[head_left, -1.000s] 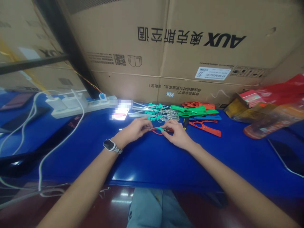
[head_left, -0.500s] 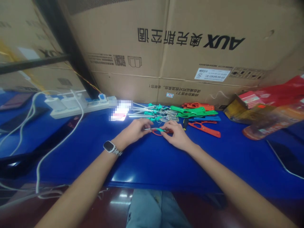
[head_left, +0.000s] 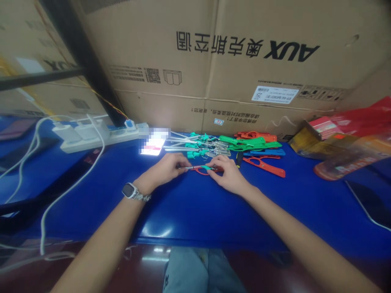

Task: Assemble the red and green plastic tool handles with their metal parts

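Note:
My left hand [head_left: 172,167] is closed in a pinch on the left end of a thin metal rod [head_left: 192,167]. Between the thumb and fingertips of my right hand [head_left: 227,173] is the other end, near a teal plastic piece [head_left: 206,167]. A red curved plastic part [head_left: 200,171] shows just below and behind the rod; whether it is joined to it I cannot tell. Just beyond my hands lies a pile of similar metal rods [head_left: 177,149] with teal fittings [head_left: 193,154] and silvery metal ends [head_left: 218,151].
Right of the pile lie green [head_left: 250,143], blue [head_left: 269,153] and orange [head_left: 269,167] plastic pieces. A lit screen [head_left: 154,142] and a power strip [head_left: 88,141] are at left. A large cardboard box [head_left: 198,87] stands behind; a bottle [head_left: 345,165] lies at right.
My left hand has moved slightly left, showing more of the metal rod between my hands. The right hand stays nearly in place.

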Demonstrator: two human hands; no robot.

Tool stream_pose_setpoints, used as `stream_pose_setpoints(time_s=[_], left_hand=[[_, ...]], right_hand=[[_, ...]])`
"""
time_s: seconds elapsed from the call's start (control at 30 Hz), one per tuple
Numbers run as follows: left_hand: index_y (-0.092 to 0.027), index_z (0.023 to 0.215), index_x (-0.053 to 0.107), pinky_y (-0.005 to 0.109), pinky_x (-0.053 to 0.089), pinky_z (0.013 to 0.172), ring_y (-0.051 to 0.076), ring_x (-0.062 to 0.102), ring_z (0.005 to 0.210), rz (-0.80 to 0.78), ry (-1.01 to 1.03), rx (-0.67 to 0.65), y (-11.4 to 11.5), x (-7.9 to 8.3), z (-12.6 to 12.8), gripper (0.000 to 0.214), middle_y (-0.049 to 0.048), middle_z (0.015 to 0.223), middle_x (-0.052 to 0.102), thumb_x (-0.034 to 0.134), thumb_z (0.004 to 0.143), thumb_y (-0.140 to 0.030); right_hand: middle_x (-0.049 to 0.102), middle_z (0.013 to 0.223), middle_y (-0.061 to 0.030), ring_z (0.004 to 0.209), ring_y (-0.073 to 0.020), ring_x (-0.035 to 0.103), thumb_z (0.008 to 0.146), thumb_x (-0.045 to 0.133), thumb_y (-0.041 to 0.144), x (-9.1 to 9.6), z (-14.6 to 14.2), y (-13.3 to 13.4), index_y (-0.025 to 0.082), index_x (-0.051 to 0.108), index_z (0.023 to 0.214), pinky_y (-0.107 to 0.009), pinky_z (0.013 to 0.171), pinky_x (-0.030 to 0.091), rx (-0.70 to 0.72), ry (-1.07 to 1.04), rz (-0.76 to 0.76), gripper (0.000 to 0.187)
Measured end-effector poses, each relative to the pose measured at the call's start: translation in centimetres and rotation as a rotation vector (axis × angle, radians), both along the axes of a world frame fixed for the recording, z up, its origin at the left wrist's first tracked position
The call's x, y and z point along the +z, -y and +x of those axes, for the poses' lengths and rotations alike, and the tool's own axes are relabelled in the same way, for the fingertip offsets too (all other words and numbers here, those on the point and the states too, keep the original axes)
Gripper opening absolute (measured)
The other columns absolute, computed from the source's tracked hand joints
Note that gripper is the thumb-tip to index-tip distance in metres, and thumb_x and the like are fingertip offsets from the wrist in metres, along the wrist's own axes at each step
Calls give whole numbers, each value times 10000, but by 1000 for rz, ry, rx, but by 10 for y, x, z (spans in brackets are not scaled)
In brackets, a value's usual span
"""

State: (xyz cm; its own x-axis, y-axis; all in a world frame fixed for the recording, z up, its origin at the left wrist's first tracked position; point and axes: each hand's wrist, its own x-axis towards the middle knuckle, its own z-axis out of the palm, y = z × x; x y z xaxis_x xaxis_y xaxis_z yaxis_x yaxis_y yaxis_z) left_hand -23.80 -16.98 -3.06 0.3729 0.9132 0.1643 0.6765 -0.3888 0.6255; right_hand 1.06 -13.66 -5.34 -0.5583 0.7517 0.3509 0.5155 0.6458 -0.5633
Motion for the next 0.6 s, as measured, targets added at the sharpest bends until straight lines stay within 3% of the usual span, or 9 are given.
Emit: stream_pose_setpoints(time_s=[0.23,0.6], left_hand=[[-167,900,781,284,480,703,159,624,747,55,-67,-42,0,-1,-2,189,73,889,689,592,884,-167],[-195,968,746,279,484,694,171,642,771,23,-65,2,0,1,2,179,34,890,720,697,798,-222]], right_hand=[[664,989,-41,970,-234,589,868,656,247,-1,0,-1,247,716,952,-407,847,452,-4,13,19,104],[672,980,-42,972,-233,599,859,666,242,2,0,1,247,716,963,-407,855,448,-12,0,-7,115]])
